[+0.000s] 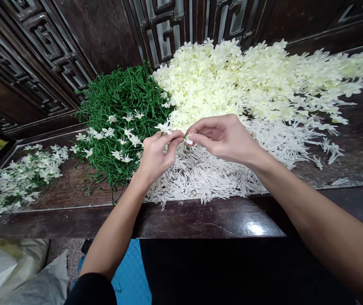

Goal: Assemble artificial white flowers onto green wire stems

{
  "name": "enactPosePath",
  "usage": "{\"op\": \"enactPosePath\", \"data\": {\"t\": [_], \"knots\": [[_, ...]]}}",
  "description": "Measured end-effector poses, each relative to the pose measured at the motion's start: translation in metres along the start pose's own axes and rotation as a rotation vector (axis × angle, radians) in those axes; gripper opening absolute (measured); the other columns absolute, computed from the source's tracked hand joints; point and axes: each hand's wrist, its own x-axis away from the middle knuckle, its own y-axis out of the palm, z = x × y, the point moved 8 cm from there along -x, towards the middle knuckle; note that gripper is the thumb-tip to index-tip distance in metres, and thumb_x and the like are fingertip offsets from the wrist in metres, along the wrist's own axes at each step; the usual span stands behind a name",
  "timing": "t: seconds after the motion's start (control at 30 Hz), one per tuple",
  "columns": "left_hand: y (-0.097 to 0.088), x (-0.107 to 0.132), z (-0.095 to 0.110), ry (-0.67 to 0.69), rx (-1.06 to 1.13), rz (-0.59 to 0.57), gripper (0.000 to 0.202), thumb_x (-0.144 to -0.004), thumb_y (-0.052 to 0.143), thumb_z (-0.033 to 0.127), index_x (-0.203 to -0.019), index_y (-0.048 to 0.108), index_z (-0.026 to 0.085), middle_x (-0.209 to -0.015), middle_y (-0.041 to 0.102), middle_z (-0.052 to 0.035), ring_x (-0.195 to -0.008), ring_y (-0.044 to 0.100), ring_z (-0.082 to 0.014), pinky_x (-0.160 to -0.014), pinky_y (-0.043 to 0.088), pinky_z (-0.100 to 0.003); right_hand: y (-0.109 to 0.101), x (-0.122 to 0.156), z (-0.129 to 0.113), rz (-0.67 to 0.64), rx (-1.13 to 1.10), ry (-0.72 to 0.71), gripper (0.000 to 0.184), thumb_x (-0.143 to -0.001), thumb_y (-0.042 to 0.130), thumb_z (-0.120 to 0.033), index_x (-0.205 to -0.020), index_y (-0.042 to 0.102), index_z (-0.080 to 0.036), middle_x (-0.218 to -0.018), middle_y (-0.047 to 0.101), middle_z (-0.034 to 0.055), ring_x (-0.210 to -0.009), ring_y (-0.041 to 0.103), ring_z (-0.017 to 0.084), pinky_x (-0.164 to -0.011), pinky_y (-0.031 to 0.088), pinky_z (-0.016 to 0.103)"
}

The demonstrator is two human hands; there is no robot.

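My left hand (160, 153) is closed in a pinch above the green stems, with a white artificial flower (164, 126) sticking out over its fingers. My right hand (224, 137) pinches a small white flower (188, 139) with a bit of green at its base. Both sets of fingertips meet at this flower, so the exact grip is partly hidden. Under the hands lies a heap of thin white stamen pieces (205, 178). Behind them is a large pile of pale yellow-white petals (219, 80). At the left, several assembled white flowers rest on a pile of green stems (121, 99).
More finished flowers on stems (25, 178) lie at the far left of the dark wooden bench (200, 220). A carved wooden lattice (165, 29) rises behind. Below stand pale sacks (16, 271) and a blue surface (132, 271).
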Motion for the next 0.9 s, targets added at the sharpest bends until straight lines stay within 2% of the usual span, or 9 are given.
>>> {"op": "enactPosePath", "data": {"t": [0.13,0.37,0.53,0.9], "knots": [[-0.0027,0.0012,0.0039,0.044,-0.010,0.031,0.015,-0.088,0.061,0.010,-0.092,0.072,0.019,-0.079,0.078,-0.0022,-0.053,0.057,-0.0108,-0.060,0.049,-0.027,0.0004,0.0005,0.0002,0.008,-0.028,-0.003,0.010,-0.082,0.068,-0.019,-0.085,0.077,-0.018,-0.085,0.075,0.0070,-0.075,0.070,0.021,-0.077,0.061,0.045],[0.0004,0.0018,0.0048,0.024,0.020,-0.004,0.017,-0.090,0.056,0.009,-0.093,0.072,0.016,-0.083,0.078,-0.0053,-0.071,0.070,-0.0137,-0.064,0.055,-0.026,0.0020,0.0013,0.0007,-0.004,-0.048,-0.017,0.009,-0.081,0.068,-0.019,-0.083,0.076,-0.019,-0.081,0.074,0.0058,-0.075,0.070,0.021,-0.074,0.061,0.044],[0.0014,0.0022,0.0054,0.032,0.046,0.008,0.019,-0.090,0.054,0.008,-0.091,0.070,0.018,-0.078,0.076,-0.0020,-0.068,0.070,-0.0123,-0.063,0.056,-0.025,0.0026,0.0017,0.0007,0.009,-0.026,-0.012,0.010,-0.081,0.067,-0.019,-0.081,0.076,-0.022,-0.082,0.074,0.0046,-0.075,0.070,0.020,-0.075,0.063,0.043],[0.0048,0.0055,-0.0004,-0.005,0.105,0.020,0.018,-0.088,0.056,0.005,-0.089,0.070,0.016,-0.076,0.076,-0.0028,-0.066,0.070,-0.0123,-0.061,0.056,-0.024,0.0072,0.0022,0.0019,0.009,0.010,-0.057,0.014,-0.083,0.063,-0.016,-0.082,0.075,-0.024,-0.081,0.074,0.0045,-0.075,0.070,0.020,-0.074,0.064,0.044]]}}
